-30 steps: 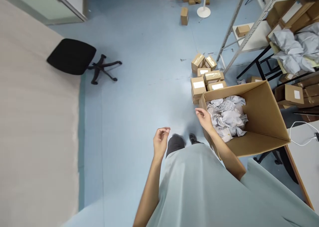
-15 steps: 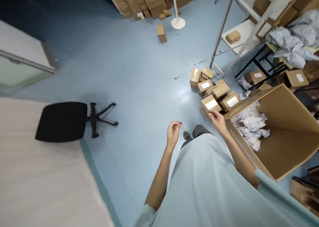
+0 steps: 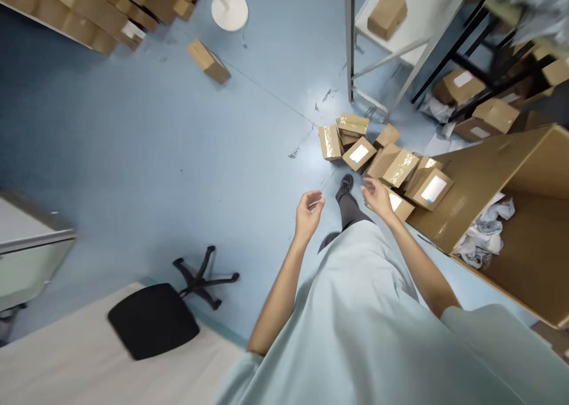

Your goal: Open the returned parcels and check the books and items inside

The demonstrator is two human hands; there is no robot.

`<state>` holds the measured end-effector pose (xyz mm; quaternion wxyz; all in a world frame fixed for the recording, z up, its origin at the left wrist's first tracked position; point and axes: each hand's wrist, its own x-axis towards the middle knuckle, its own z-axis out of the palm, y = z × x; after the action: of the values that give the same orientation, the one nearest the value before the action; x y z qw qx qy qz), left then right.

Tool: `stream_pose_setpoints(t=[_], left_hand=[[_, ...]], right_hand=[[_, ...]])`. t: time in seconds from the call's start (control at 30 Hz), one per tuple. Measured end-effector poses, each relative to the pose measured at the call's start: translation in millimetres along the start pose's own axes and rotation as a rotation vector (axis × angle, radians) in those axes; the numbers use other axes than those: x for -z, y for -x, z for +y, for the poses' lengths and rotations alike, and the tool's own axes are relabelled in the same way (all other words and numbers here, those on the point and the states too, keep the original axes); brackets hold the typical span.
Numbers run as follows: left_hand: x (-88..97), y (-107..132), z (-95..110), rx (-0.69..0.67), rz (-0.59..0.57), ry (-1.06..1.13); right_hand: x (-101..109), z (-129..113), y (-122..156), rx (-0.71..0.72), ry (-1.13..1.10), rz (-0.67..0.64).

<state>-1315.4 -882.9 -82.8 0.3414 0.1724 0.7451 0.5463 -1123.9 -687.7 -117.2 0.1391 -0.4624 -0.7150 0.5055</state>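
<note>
Can't read the white label on the carton behind the right hand, partly covered by it. Can't tell touching or just close, either. Cut off at the frame edge: big open cardboard box to that hand's right, blurry grey plastic bags farther past it, and pole stand way ahead and left of the left hand.

- On your right stands a large carton, with wrapped packages inside along its left wall.
- Small boxes lie piled on the floor between that carton and the shelf, your right hand beside their near end.
- A single box sits near the shelf's left edge.
- Far left, a lone box lies before a stand base.
- To your left is a chair.
</note>
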Motion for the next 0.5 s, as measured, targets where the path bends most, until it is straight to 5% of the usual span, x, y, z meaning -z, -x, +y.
stream_pose_setpoints(t=[0.1,0.23,0.37,0.5], left_hand=[[7.4,-84.2,-11.6,0.105,-0.043,-0.065],[4.6,-206.4,-52.5,0.28,-0.079,-0.158],[-7.9,-321.8,-115.6,0.52,-0.06,-0.233],[-26.3,-405.8,-195.2,0.787,0.036,-0.241]], right_hand=[[-28.4,3.4,-93.7,-0.045,0.123,-0.027],[-54.3,30.1,-203.1,-0.205,0.218,-0.061],[-72.4,74.0,-291.0,-0.339,0.278,-0.038],[-88.9,135.3,-368.4,-0.428,0.396,-0.036]])
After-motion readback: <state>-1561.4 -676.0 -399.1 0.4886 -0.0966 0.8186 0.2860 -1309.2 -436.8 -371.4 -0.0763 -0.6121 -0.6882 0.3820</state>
